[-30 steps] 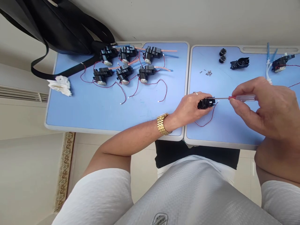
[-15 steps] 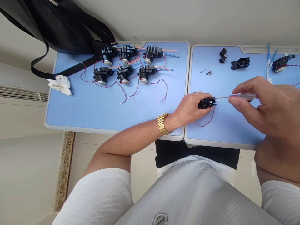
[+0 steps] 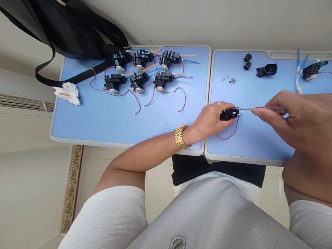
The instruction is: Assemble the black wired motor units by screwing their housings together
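Observation:
My left hand (image 3: 211,118) is closed around a black motor housing (image 3: 229,114) on the right-hand table. A thin red-and-black twisted wire (image 3: 234,131) with a white plug curls out beside it. In my right hand (image 3: 298,121) is a screwdriver (image 3: 275,109) with a clear handle, held level between thumb and fingers. Its slim shaft reaches left, and the tip lies at the top of the housing; the exact contact point is too small to make out. Beyond my hands lie a pile of small screws (image 3: 232,81), two small round motors (image 3: 248,61) and an open black casing (image 3: 267,70).
Several assembled motor units (image 3: 163,81) with wires and tubes stand on the left table (image 3: 103,121). A black bag (image 3: 70,31) and a crumpled tissue (image 3: 67,93) are at its left. Clear tubing (image 3: 298,74) and another unit (image 3: 312,71) sit at far right.
My right-hand fingers have shifted and curled further around the screwdriver handle. The left hand and the housing stay in place.

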A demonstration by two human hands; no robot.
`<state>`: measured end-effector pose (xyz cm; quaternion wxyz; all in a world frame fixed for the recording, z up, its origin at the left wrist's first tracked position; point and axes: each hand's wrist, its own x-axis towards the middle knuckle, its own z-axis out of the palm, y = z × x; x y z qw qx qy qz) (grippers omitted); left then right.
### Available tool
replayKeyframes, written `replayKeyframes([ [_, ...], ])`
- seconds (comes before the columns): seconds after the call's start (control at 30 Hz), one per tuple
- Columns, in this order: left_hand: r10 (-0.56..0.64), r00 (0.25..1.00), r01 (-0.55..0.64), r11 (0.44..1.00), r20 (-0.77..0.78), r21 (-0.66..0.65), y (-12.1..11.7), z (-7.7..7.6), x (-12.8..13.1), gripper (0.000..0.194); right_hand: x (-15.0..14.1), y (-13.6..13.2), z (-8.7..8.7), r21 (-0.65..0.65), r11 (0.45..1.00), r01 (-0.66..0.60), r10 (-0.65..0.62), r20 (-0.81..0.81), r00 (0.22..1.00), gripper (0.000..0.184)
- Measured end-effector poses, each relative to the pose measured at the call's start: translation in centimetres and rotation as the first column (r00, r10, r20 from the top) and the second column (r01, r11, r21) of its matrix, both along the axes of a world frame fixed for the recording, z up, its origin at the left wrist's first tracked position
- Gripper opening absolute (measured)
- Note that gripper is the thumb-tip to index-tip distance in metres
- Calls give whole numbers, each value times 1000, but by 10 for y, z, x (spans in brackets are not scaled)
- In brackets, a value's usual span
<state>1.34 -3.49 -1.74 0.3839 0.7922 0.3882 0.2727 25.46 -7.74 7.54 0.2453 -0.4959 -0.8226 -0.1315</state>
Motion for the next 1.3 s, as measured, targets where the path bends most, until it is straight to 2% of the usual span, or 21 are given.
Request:
replayKeyframes([
  [0.1,-7,1000,6,1000,3,11,0,0,0,32,0,-1,1,-35,999,-38,37,-38,999,41],
  [0.23,-3,1000,3,1000,2,8,0,2,0,32,-1,-5,4,-211,976,-62,47,-75,996,18],
  [0.3,-3,1000,3,1000,3,3,0,2,0,32,-3,-6,6,-218,973,-77,59,-88,994,12],
  [0.37,-6,1000,6,1000,-2,-5,0,3,0,32,-4,-6,6,-166,982,-95,80,-95,992,9],
  [0.43,-4,1000,4,1000,-9,-8,0,2,0,31,-5,-5,5,-100,992,-81,73,-82,994,14],
  [0.57,1,1000,-1,1000,-9,-9,0,1,0,31,-3,-3,1,-63,998,24,-26,-40,999,37],
  [0.63,2,1000,-2,1000,-6,-10,0,1,0,32,-1,-2,-1,-38,999,19,-21,-46,999,44],
  [0.7,0,1000,0,1000,-7,-9,0,2,-1,32,0,-2,0,-30,999,-13,11,-56,998,44],
  [0.87,-12,1000,12,1000,-14,-9,0,3,0,31,-2,-3,5,-130,988,-86,78,-64,995,21],
  [0.93,-15,1000,15,1000,-7,-4,0,3,0,32,-3,-3,7,-131,984,-117,109,-68,992,16],
  [1.03,-15,1000,15,1000,0,0,0,2,0,32,-5,-4,8,-79,989,-126,118,-100,988,18],
  [1.17,-15,1000,15,1000,-7,2,-1,0,0,32,-5,-3,5,-103,994,-48,36,-114,993,21],
  [1.3,-3,1000,3,1000,-7,-2,-1,1,1,31,-2,1,-3,-32,999,-2,-2,-130,992,34],
])
